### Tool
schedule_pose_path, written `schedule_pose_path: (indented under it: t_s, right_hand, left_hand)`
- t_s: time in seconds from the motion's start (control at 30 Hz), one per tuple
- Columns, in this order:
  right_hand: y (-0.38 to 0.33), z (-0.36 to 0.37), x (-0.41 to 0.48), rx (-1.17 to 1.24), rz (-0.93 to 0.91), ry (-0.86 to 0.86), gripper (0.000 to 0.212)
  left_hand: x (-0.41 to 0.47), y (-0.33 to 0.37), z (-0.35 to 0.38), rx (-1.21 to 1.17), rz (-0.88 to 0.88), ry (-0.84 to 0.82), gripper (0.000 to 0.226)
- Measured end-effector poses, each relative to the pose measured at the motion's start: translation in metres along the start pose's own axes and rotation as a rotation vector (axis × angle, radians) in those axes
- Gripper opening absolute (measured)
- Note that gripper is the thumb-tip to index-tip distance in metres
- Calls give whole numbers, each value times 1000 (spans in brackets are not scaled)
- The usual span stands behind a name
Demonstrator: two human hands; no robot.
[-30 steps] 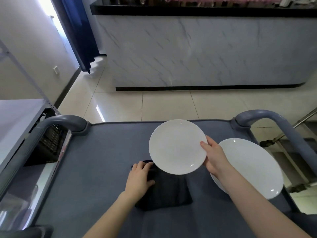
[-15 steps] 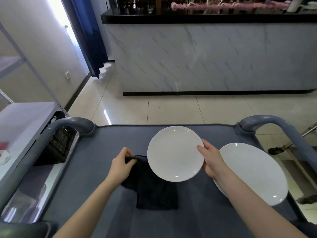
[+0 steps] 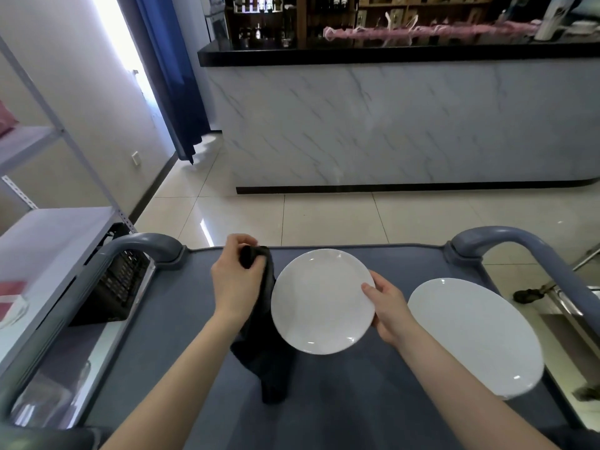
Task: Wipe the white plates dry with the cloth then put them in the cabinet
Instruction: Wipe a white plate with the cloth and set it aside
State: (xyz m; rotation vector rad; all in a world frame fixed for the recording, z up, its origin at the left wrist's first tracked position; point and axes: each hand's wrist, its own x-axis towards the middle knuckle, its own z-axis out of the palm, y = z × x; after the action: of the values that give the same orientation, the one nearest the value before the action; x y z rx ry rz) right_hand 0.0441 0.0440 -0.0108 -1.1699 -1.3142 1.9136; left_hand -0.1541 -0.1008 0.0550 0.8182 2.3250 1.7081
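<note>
A small white plate (image 3: 319, 302) is held above the grey cart top (image 3: 168, 345), gripped at its right rim by my right hand (image 3: 388, 308). My left hand (image 3: 235, 276) grips one end of a dark cloth (image 3: 264, 349) and has it lifted, so the cloth hangs down left of the plate with its lower end near the cart top. A second, larger white plate (image 3: 477, 336) lies on the right side of the cart.
The cart has grey curved handles at the far left (image 3: 143, 245) and far right (image 3: 519, 241). A metal shelf unit (image 3: 48, 228) stands at left. A marble-fronted counter (image 3: 406, 125) crosses the tiled floor ahead, with bottle shelves behind it.
My left hand has picked the cloth up off the cart and raised it up and leftward. The camera has tilted up. The plate in my right hand has stayed roughly in place.
</note>
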Motion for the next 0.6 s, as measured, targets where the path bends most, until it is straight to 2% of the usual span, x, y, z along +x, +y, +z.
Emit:
schedule_pose_path:
  t_s: [0.03, 0.13, 0.17, 0.2, 0.3, 0.33, 0.43, 0.6]
  right_hand:
    - [0, 1, -1, 4, 1, 0, 34]
    - [0, 4, -2, 26, -9, 6, 33]
    - [0, 3, -3, 30, -13, 10, 33]
    - [0, 2, -3, 35, -17, 15, 33]
    - [0, -1, -5, 74, 1, 42, 32]
    - [1, -1, -6, 96, 9, 54, 32]
    - [0, 1, -7, 126, 2, 72, 31]
    - [-1, 13, -15, 104, -33, 64, 32]
  left_hand:
    - [-3, 3, 6, -1, -2, -140, 24]
    - [-17, -2, 24, -31, -93, -798, 39]
    - [-22, -8, 28, -17, -78, -899, 41]
    - [-26, -15, 29, 47, -5, -881, 40]
    - [-34, -43, 26, 478, 374, -507, 33]
    - [-38, -50, 24, 605, 436, -497, 37]
    - [-57, -66, 27, 778, 380, -717, 55]
    - [-76, -58, 55, 802, 377, -779, 55]
